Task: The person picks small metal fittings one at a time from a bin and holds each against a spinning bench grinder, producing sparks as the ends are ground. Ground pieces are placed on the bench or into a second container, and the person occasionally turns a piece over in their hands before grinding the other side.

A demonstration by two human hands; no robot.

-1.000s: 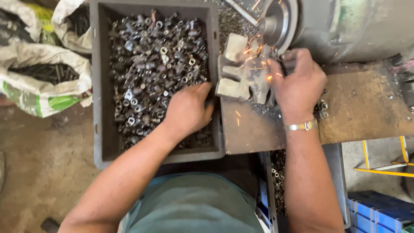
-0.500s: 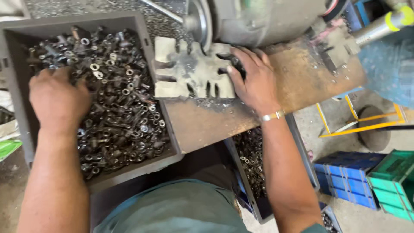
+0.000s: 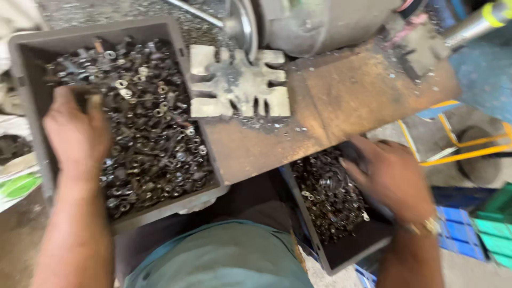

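Left hand [image 3: 77, 133] lies palm-down, fingers curled among metal parts [image 3: 152, 138] at frame left; right hand [image 3: 392, 178] spreads over the smaller bin [image 3: 346, 250], grip unclear.

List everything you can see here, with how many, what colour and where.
grey bin: one, grey, left, full of dark metal parts
small metal parts: many, dark and silvery, in grey bin
slotted metal plate: one, pale grey, on bench by wheel
bench top: one, rusty brown, centre
grinding machine: one, grey, top
dark tray: one, black, lower right, holding metal parts
blue crates: several, blue, floor right
left hand: one, in grey bin on parts
right hand: one, over dark tray
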